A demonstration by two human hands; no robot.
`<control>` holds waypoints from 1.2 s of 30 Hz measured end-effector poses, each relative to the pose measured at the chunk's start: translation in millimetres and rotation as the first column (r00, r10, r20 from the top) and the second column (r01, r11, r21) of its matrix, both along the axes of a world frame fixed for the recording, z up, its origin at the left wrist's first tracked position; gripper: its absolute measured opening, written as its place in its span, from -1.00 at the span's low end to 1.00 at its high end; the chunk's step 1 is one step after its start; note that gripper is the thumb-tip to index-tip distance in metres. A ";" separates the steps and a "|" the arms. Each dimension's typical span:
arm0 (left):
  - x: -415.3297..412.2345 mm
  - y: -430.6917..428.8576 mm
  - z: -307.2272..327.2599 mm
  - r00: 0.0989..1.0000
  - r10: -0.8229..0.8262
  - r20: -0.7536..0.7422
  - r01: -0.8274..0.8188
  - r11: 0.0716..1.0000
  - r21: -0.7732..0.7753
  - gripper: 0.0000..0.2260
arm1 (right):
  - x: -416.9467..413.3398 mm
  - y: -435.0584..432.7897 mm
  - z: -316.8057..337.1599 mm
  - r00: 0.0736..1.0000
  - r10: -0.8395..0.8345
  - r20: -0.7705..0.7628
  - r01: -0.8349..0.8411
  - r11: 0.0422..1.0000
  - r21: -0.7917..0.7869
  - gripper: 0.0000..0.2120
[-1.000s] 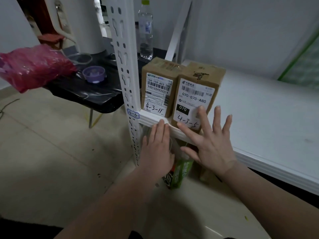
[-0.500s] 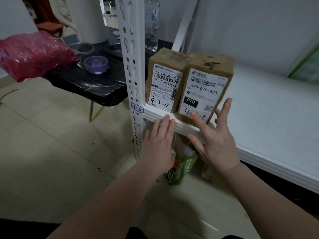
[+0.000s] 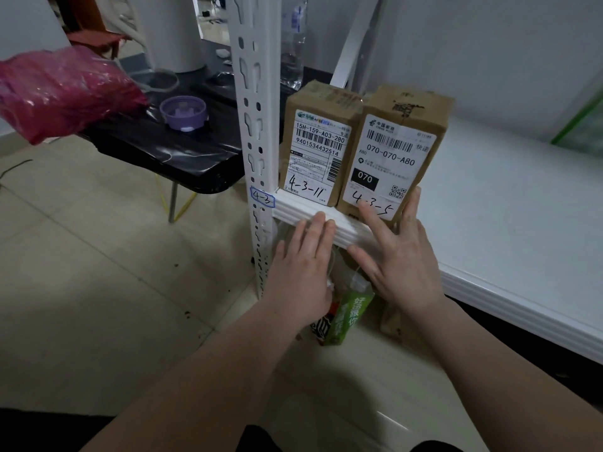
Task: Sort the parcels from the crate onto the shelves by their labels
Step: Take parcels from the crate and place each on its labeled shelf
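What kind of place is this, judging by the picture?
Probably a small parcel pickup or sorting room: a white metal shelf tagged 4-3 holds two cardboard parcels with handwritten shelf codes.

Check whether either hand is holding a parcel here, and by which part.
Nothing is gripped. The right hand rests open, fingers against the lower front of the 4-3-5 parcel. The left hand lies flat at the shelf edge.

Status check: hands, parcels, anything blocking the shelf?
Left hand open, off parcels. Right hand open against parcel 4-3-5. Parcel 4-3-11 upright beside it. Shelf unobstructed.
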State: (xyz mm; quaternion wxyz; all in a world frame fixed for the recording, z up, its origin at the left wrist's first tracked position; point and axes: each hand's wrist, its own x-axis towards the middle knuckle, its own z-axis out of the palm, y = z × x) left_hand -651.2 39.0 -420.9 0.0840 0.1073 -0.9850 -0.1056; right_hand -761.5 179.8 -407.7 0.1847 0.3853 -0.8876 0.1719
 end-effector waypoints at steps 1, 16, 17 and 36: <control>0.1 -0.2 -0.4 1.000 -0.001 0.003 0.001 1.000 -0.003 -0.13 | 0.4 -0.1 0.2 1.000 0.000 0.001 0.000 1.000 0.003 -0.38; 2.6 -6.2 65.5 0.934 -0.040 0.355 0.032 0.999 0.029 -0.17 | 23.8 21.9 39.5 0.975 -0.046 0.215 0.008 0.985 0.174 -0.33; 4.0 -7.4 80.8 0.917 -0.046 0.397 0.023 0.998 0.063 -0.21 | 30.0 26.1 52.3 0.967 -0.068 0.246 0.022 0.983 0.183 -0.35; 174.2 0.5 371.6 0.909 0.097 0.405 -0.230 0.927 0.296 -0.80 | 201.6 30.6 355.3 0.846 -0.233 0.479 0.081 0.945 0.317 -0.75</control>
